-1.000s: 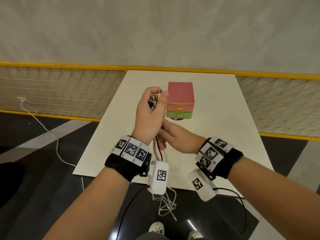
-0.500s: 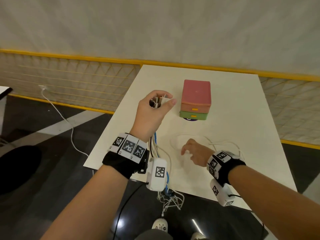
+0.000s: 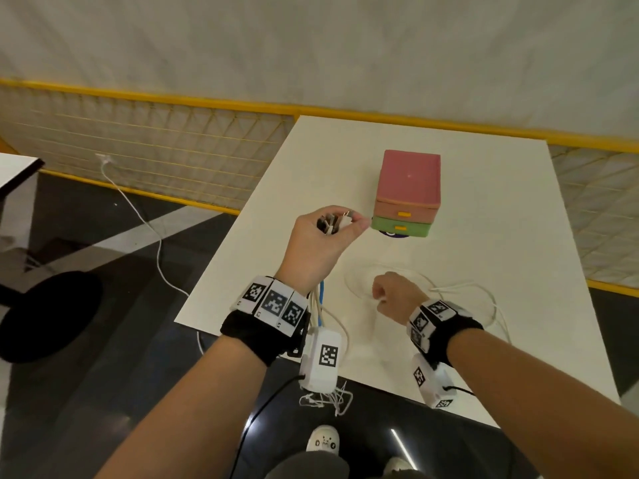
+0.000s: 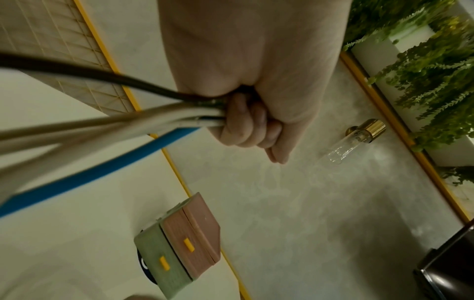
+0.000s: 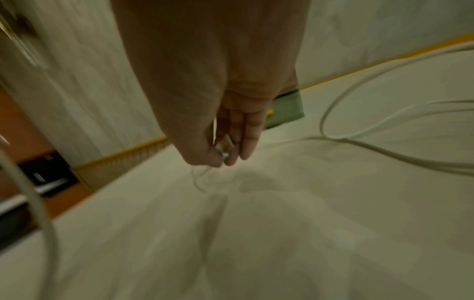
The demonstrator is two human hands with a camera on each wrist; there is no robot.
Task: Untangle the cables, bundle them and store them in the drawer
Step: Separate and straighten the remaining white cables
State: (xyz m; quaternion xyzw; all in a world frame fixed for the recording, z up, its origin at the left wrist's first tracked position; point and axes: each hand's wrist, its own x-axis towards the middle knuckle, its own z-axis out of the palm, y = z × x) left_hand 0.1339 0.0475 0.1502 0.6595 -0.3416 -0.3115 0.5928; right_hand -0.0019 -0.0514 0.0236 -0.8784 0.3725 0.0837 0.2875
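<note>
The left hand (image 3: pixel 320 243) grips a cable bundle (image 4: pixel 107 130) upright; the right hand (image 3: pixel 394 293) pinches a white cable's plug (image 5: pixel 223 146), seen only from the wrist.

The left hand (image 3: pixel 320 245) was raised above the near part of the bench (image 3: pixel 484 209), its fingers (image 4: pixel 246 123) curled into a fist around a bundle of cables (image 4: pixel 107 125), the thumb laid across the top. The right hand (image 3: pixel 392 293) was held lower, just over the bench, knuckles up, with a white cable end (image 5: pixel 223 147) pinched between thumb and fingers. Both forearms were extended forward, each wrist wrapped in a black band.
</note>
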